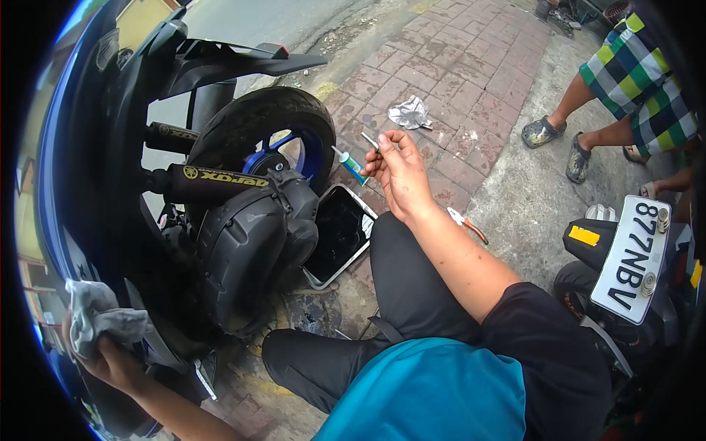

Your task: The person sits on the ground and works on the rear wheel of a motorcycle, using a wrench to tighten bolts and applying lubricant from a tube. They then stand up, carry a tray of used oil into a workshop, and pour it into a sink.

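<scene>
My right hand [401, 167] is raised beside the scooter's rear wheel [294, 110], thumb and fingers pinching a short, thin, pale rod [370, 141]; its exact kind cannot be made out. Just left of those fingers is a green and white tube [351, 166] with a narrow nozzle; whether the fingers touch it is unclear. At the lower left, my left hand [110, 361] is closed on a crumpled whitish rag [103, 316] near the scooter's dark body [81, 184]. The black engine casing [254, 246] lies between my hands.
A shallow tray [321, 283] with black contents sits below the casing. Crumpled white cloth [410, 113] and orange-handled pliers [468, 224] lie on the pavement. A person in checked shorts [636, 81] stands at the right, near another motorcycle with a white plate [625, 268].
</scene>
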`<state>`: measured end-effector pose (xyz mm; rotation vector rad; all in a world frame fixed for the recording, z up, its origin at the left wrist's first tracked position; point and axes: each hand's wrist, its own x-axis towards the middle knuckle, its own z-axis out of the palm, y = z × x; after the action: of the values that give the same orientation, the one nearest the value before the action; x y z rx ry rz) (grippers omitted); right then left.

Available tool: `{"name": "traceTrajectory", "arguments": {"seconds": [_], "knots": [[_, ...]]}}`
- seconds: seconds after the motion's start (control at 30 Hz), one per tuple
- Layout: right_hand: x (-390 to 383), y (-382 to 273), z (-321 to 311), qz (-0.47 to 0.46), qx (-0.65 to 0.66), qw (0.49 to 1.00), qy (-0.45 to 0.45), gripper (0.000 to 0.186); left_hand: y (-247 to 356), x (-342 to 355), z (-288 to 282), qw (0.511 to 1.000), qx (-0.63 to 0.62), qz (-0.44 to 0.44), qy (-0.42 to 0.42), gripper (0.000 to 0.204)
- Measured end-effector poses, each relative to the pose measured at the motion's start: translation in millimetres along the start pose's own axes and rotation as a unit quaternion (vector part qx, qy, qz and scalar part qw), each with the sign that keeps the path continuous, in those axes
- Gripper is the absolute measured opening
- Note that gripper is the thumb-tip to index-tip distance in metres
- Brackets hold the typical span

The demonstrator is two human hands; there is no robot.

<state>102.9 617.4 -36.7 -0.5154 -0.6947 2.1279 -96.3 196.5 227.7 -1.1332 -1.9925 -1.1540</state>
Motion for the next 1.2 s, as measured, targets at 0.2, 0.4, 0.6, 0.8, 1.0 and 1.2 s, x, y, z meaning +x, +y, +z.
{"name": "traceTrajectory", "arguments": {"seconds": [0.2,0.4,0.6,0.8,1.0,1.2], "knots": [[-73,29,22,0.158,0.033,0.967,-0.195,0.03,75,-102,201,0.956,-0.192,-0.21,-0.073,0.051],[-96,28,22,0.108,0.007,0.967,-0.229,0.03,104,-148,250,0.888,-0.167,-0.353,-0.243,0.049],[-27,6,-10,0.036,-0.083,0.979,-0.18,0.017,49,-133,216,0.959,0.006,-0.212,-0.19,0.039],[83,47,-104,0.1,-0.13,0.985,-0.058,0.019,-19,-120,207,0.98,0.097,0.041,-0.166,0.045],[85,195,-160,0.2,-0.161,0.963,-0.077,0.015,-37,-129,215,0.98,0.119,0.024,-0.156,0.036],[69,319,-153,0.261,-0.127,0.952,-0.101,0.017,-37,-121,209,0.942,0.268,0.103,-0.173,0.047]]}}
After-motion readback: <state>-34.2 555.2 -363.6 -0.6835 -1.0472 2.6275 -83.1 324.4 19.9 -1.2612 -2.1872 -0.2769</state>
